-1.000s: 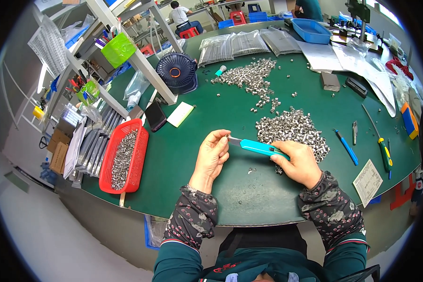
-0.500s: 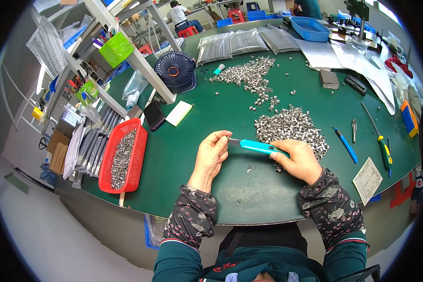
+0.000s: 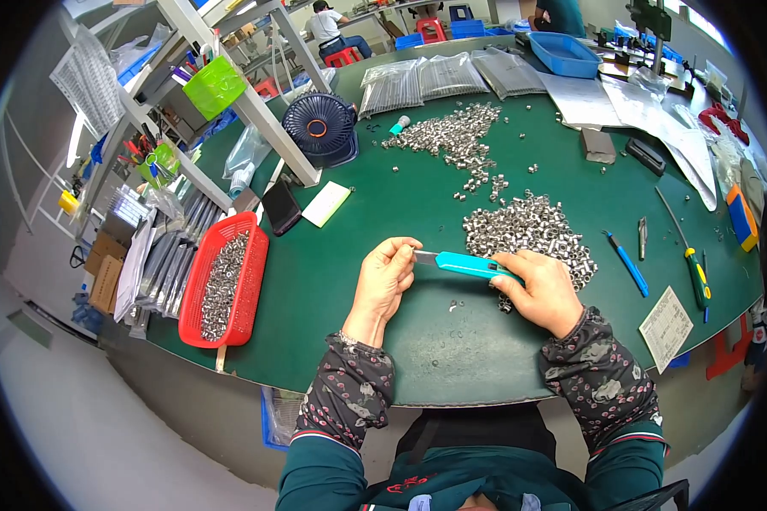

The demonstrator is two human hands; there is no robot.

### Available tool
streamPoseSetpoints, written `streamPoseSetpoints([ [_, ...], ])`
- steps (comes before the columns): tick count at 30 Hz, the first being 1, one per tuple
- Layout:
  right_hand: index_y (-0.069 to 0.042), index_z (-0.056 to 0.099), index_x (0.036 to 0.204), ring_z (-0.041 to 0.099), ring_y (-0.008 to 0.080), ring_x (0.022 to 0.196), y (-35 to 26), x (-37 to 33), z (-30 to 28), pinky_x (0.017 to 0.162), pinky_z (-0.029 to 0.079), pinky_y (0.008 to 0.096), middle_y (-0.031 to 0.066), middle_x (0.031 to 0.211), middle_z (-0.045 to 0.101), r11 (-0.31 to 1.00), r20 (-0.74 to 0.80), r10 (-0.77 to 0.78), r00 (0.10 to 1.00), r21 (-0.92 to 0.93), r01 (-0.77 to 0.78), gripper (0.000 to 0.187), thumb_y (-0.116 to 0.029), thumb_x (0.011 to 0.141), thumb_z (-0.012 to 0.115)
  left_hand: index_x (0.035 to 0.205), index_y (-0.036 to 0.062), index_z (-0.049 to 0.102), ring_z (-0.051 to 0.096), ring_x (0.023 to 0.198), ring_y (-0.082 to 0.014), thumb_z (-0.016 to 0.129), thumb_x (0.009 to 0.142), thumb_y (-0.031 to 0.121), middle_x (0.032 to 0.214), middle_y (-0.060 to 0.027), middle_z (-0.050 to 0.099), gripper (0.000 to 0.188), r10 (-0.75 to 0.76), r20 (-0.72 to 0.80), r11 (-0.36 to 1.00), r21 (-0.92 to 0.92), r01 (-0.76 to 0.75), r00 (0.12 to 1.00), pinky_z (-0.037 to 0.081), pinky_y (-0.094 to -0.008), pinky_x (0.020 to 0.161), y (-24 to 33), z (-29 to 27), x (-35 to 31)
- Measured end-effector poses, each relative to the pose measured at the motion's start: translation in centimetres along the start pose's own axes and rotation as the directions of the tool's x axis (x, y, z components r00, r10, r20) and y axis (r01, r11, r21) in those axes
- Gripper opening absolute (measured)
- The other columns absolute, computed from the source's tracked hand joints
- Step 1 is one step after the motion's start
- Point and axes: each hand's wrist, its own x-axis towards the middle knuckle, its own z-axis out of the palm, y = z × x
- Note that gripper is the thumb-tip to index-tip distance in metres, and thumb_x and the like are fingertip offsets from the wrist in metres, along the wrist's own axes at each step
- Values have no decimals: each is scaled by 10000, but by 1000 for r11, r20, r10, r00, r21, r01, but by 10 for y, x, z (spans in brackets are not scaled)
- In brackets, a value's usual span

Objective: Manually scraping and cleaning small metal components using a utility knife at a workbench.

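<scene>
My right hand (image 3: 544,291) is closed round the turquoise handle of a utility knife (image 3: 469,265), its blade pointing left. In my left hand (image 3: 387,279), thumb and forefinger pinch a small metal ring (image 3: 417,250), mostly hidden by the fingers. The blade's tip meets the ring at those fingertips. Just beyond the right hand lies a pile of small silvery metal rings (image 3: 528,228). A few tiny shavings (image 3: 456,305) are on the green table between my wrists.
A red basket (image 3: 258,281) of metal pieces stands left. Farther back are a second heap of rings (image 3: 447,136), a dark fan (image 3: 318,128), a phone (image 3: 281,207) and bagged tubes (image 3: 453,75). At right lie a blue-handled tool (image 3: 629,266), a screwdriver (image 3: 697,277) and a card (image 3: 666,328).
The knife has turned slightly, so more of the blade's flat side shows. Both hands stay in nearly the same place.
</scene>
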Motion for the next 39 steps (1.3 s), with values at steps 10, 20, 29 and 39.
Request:
streamPoseSetpoints([
  [10, -115, 592, 964, 562, 251, 666, -2, -1, 1, 530, 434, 379, 62, 689, 528, 991, -64, -82, 995, -114, 75, 234, -253, 775, 611, 872, 0, 589, 302, 471, -7, 553, 882, 180, 679, 17, 470, 183, 40, -70, 992, 121, -31, 997, 217, -155, 387, 1, 5, 0],
  [20, -120, 579, 938, 548, 236, 640, -3, 0, 0, 509, 431, 371, 55, 668, 501, 981, -71, -115, 991, -165, 102, 225, -238, 754, 631, 802, 34, 566, 279, 449, 1, 520, 903, 231, 627, 47, 441, 226, 42, -85, 969, 247, -19, 996, 196, -162, 380, 0, 4, 0],
  [29, -121, 585, 946, 544, 231, 634, -2, 0, 1, 512, 431, 364, 54, 671, 495, 975, -79, -149, 986, -180, 132, 243, -225, 735, 644, 761, 70, 528, 272, 446, -2, 484, 917, 282, 611, 44, 427, 267, -35, -77, 973, 226, 51, 996, 191, -161, 379, 4, 5, -1],
  [39, -103, 585, 944, 522, 227, 632, -2, 3, -5, 537, 418, 355, 55, 674, 478, 953, -80, -248, 965, -197, 229, 304, -178, 669, 691, 719, 30, 515, 263, 420, -25, 509, 896, 238, 561, 38, 393, 273, -216, -38, 967, 130, 219, 976, 197, -166, 353, 10, -2, -1],
])
